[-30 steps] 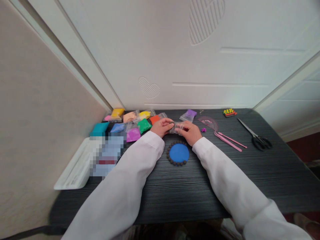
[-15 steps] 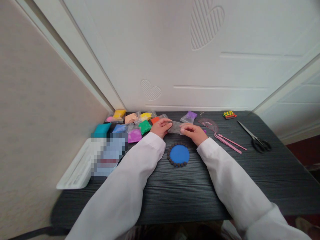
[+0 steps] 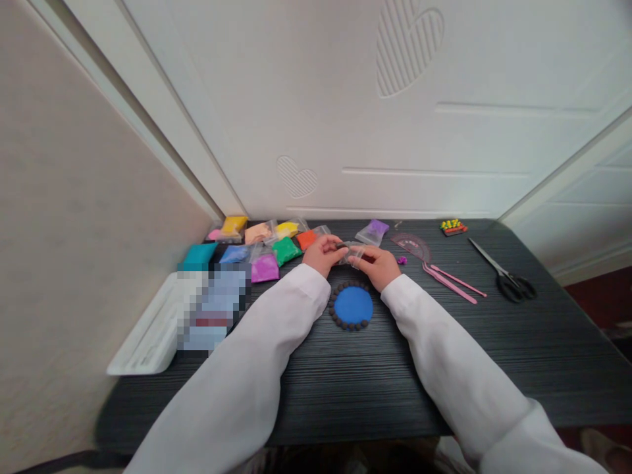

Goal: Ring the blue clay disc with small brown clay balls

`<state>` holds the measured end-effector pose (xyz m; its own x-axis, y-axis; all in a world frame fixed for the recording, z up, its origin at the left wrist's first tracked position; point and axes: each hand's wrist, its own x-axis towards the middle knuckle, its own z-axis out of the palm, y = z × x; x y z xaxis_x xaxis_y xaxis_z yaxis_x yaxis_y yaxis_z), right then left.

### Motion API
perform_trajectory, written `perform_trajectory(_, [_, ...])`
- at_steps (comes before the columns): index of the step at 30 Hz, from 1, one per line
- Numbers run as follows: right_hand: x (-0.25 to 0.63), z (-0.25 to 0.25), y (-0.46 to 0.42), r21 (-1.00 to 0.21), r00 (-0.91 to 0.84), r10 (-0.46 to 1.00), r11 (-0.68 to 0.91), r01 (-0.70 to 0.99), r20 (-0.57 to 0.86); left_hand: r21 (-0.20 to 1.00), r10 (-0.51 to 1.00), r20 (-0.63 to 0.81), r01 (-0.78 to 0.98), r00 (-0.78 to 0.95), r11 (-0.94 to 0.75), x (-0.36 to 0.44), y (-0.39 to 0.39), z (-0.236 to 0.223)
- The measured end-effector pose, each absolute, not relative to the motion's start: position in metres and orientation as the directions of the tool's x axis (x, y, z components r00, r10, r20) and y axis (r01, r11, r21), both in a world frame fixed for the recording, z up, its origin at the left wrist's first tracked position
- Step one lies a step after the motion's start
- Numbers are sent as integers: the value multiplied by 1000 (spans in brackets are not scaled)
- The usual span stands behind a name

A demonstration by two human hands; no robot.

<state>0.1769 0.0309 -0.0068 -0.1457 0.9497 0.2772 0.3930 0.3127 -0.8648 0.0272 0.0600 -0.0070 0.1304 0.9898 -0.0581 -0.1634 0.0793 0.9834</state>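
Between my two hands is a small clear plastic bag (image 3: 351, 253), with something dark partly showing in it. My left hand (image 3: 322, 254) pinches its left end, and my right hand (image 3: 376, 264) grips the right end, fingers closed. What lies under the fingertips is hidden. Just below the hands, a flat blue clay disc (image 3: 353, 305) rests on the table, edged by small dark clay balls (image 3: 338, 318) along its left, top and bottom. A little purple clay lump (image 3: 402, 261) lies right of my right hand.
Bags of coloured clay, such as a green one (image 3: 286, 251) and a magenta one (image 3: 265, 268), lie at the back left. A white tray (image 3: 143, 342) stands left. Rightward are a protractor (image 3: 412, 245), pink tools (image 3: 451, 284), scissors (image 3: 508, 276) and a small yellow-red piece (image 3: 453, 228).
My hands have drawn closer together, and the bag between them has gone from stretched flat to bunched up. The purple lump beside my right hand shows more fully.
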Motion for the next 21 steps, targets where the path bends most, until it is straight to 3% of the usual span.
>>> perform_trajectory(10, [175, -2, 28, -811, -195, 923, 385, 441, 332, 989, 985, -94, -103, 143, 110, 24, 61, -8])
perform_trajectory(21, [177, -4, 31, -885, -228, 936, 334, 325, 269, 984, 970, -116, -110, 215, 142, 22, 64, -9])
